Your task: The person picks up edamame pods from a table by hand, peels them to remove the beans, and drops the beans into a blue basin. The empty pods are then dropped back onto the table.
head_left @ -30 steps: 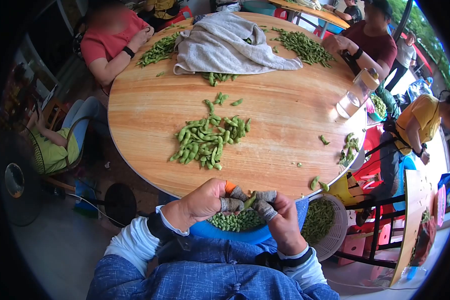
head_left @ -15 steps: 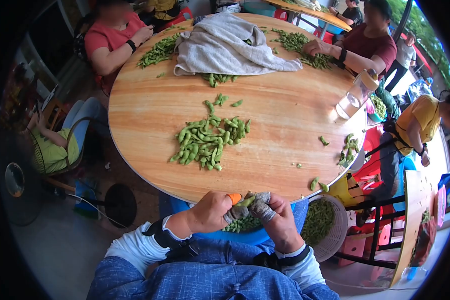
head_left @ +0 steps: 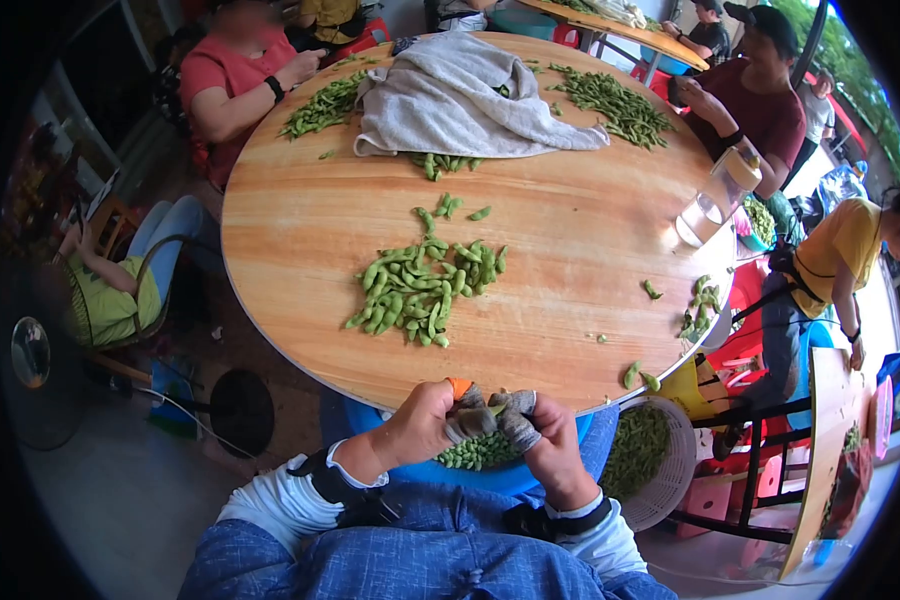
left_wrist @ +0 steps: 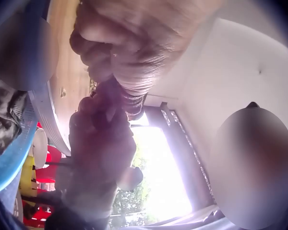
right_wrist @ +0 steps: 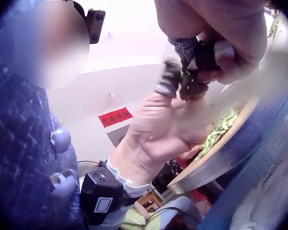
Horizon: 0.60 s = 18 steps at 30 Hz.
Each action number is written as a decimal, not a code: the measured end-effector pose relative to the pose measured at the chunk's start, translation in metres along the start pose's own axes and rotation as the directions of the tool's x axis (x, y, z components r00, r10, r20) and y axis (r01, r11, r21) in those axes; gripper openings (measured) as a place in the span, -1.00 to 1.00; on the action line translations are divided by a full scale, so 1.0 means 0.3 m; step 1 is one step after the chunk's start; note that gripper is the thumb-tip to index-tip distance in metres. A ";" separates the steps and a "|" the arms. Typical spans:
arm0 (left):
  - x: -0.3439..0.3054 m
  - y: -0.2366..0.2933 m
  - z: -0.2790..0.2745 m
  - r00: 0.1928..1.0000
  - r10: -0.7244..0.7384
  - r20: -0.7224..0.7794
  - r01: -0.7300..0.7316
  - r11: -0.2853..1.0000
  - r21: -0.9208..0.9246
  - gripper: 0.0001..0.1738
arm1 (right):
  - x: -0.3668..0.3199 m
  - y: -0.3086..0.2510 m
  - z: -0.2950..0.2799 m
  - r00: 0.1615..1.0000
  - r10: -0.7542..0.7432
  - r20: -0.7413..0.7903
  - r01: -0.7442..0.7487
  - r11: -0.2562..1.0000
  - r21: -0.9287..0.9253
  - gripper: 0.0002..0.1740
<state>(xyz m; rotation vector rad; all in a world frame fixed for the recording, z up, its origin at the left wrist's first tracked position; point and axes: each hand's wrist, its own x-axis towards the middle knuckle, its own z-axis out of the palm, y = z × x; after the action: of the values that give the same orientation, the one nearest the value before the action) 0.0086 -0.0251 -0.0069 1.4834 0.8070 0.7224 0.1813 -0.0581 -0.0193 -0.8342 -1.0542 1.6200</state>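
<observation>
In the head view my left hand (head_left: 418, 428) and right hand (head_left: 558, 455) meet just off the table's near edge. Grey cloth covers wrap the thumb and finger of each, with an orange band on the left. Between the fingertips a green edamame pod (head_left: 497, 409) is pinched by both hands, mostly hidden. Below them, shelled green beans (head_left: 478, 453) lie in a blue basin (head_left: 467, 480) on the lap. A pile of edamame pods (head_left: 420, 295) sits ahead on the round wooden table (head_left: 560, 290). The right wrist view shows the covered fingertips close together.
A grey towel (head_left: 470, 100) covers the table's far middle, with pod heaps on both sides. A clear bottle (head_left: 705, 215) stands at the right edge. A white basket (head_left: 678, 460) of pods is low at right. Other people sit around; a fan (head_left: 32, 350) is at left.
My hands first lowered and drew the pod in; the pod now shows less between the fingertips. The person at far right lifted a hand from the pod heap. The head view shifted slightly.
</observation>
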 end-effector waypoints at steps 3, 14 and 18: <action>0.000 0.054 0.008 0.988 0.155 -0.018 -0.145 0.953 0.265 -0.71 | -0.004 -0.019 0.016 1.000 -0.001 0.026 0.003 0.996 -0.091 -0.83; -0.007 0.023 -0.022 0.981 -0.134 0.143 0.161 0.966 -0.201 -0.73 | 0.011 -0.009 -0.003 0.991 0.101 0.083 -0.111 0.987 0.119 -0.85; -0.008 -0.013 -0.015 0.976 -0.211 0.060 0.219 0.958 -0.184 -0.77 | 0.019 0.000 0.020 0.999 -0.012 0.030 0.019 0.968 -0.252 -0.88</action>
<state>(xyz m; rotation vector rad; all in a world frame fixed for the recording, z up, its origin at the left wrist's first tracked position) 0.0033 -0.0246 -0.0105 1.2133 0.8304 0.5866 0.1745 -0.0542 -0.0170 -0.9697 -1.3026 1.5075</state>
